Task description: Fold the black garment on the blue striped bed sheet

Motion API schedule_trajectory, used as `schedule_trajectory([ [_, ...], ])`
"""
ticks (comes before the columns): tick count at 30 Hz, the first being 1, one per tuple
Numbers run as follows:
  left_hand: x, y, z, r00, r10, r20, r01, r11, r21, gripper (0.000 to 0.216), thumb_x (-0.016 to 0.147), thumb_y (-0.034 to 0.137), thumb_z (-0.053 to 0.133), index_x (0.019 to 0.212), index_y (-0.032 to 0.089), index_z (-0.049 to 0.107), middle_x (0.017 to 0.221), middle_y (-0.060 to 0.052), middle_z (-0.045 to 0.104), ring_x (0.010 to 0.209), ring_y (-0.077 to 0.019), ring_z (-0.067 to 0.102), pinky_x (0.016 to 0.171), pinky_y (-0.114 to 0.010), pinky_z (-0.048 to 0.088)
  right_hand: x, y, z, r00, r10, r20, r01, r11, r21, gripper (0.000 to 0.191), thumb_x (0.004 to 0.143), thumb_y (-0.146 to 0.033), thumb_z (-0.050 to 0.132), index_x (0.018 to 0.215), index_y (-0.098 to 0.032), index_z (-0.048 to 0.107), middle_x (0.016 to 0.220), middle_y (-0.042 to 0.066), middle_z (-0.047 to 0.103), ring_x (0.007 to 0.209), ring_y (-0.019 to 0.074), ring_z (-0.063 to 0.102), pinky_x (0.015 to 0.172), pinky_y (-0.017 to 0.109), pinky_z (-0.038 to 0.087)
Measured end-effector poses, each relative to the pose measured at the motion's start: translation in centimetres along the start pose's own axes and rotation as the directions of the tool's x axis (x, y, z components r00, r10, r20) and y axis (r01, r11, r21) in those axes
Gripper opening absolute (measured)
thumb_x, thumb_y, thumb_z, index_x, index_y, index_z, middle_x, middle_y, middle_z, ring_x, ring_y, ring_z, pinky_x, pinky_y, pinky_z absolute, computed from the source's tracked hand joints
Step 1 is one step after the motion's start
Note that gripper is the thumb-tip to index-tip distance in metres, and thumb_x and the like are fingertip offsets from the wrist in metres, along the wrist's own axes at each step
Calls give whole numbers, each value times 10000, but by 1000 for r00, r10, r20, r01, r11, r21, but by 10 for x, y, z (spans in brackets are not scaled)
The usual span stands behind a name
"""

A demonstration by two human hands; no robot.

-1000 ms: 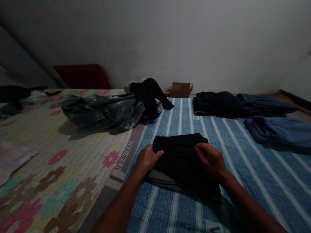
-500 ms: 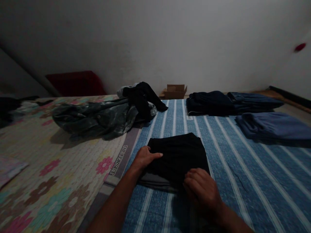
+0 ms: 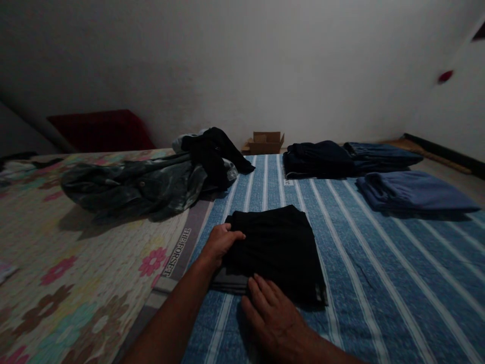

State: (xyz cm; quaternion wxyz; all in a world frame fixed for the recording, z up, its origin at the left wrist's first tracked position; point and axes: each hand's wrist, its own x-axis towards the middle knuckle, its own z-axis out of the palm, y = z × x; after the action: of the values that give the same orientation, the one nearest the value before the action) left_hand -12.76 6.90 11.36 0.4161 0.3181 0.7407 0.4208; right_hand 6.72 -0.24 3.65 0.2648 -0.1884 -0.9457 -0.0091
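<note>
A folded black garment lies on the blue striped cloth in front of me, with grey layers showing at its near left edge. My left hand grips its left side, thumb on top and the other fingers partly hidden at the edge. Flat against the near edge rests my right hand, its fingers stretched out over the grey layers and the black fabric.
A heap of dark crumpled clothes lies back left on the floral bedspread. Folded navy clothes, folded jeans and folded blue clothes sit at the right on the striped cloth. Behind stands a cardboard box.
My right hand has moved left from the garment's near right corner, and its curled fingers are now stretched out. That corner now lies flat. My left hand stays at the left edge.
</note>
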Motion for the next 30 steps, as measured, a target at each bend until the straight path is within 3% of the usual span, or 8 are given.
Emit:
schedule_trajectory([
  [5,-3,14,1,1000,5,27,-2,992,-129,218,505,210,672,691,162,569,555,7,619,517,-163,589,487,-256,457,-2,1,1,994,106,19,-105,993,-53,392,847,-180,512,1235,-144,469,1195,154,575,990,257,580,763,351,500],
  [10,-10,32,5,994,79,72,-54,954,-295,244,499,186,695,698,147,560,571,-1,621,527,-161,596,507,-260,468,-13,3,5,977,212,-4,-210,965,-156,431,774,-218,567,1198,-174,507,1108,155,612,765,226,601,592,315,475],
  [15,-17,49,11,985,145,98,-103,932,-348,288,505,171,704,760,138,574,638,-24,657,577,-181,628,552,-283,492,-16,4,1,960,280,-5,-274,936,-219,527,737,-212,566,1256,-169,485,1179,172,574,854,244,589,630,314,465],
  [20,-19,58,13,981,164,101,-115,920,-375,307,505,167,712,780,137,579,654,-23,656,601,-187,636,578,-295,498,-15,1,-1,942,333,-49,-336,921,-199,429,792,-211,480,1216,-159,517,1175,189,566,818,248,588,638,349,462],
  [22,-20,60,15,984,157,87,-113,918,-381,302,503,164,712,771,138,576,643,-19,649,592,-181,629,573,-291,493,-15,-1,-3,955,288,-67,-295,942,-157,377,821,-163,427,1182,-145,532,1160,191,572,871,260,582,704,391,465],
  [26,-23,64,20,975,180,128,-115,908,-404,304,506,162,713,775,136,574,671,-26,654,611,-182,629,590,-302,496,-9,-2,-9,991,67,-114,-71,997,-33,352,822,-59,374,1134,-111,530,1185,205,563,1124,302,495,834,420,454],
  [28,-25,66,22,973,192,129,-124,905,-407,301,509,160,712,774,135,571,678,-27,655,618,-185,632,594,-307,499,-4,-1,-10,997,63,-54,-64,998,-29,421,808,-43,395,1216,-105,478,1259,217,516,1197,314,446,860,414,459],
  [30,-26,68,22,974,192,120,-127,902,-412,294,510,152,707,768,135,568,670,-25,651,614,-185,631,588,-305,499,0,0,-8,988,152,25,-150,986,-74,515,789,-47,432,1300,-107,405,1317,227,466,1194,322,457,852,417,474],
])
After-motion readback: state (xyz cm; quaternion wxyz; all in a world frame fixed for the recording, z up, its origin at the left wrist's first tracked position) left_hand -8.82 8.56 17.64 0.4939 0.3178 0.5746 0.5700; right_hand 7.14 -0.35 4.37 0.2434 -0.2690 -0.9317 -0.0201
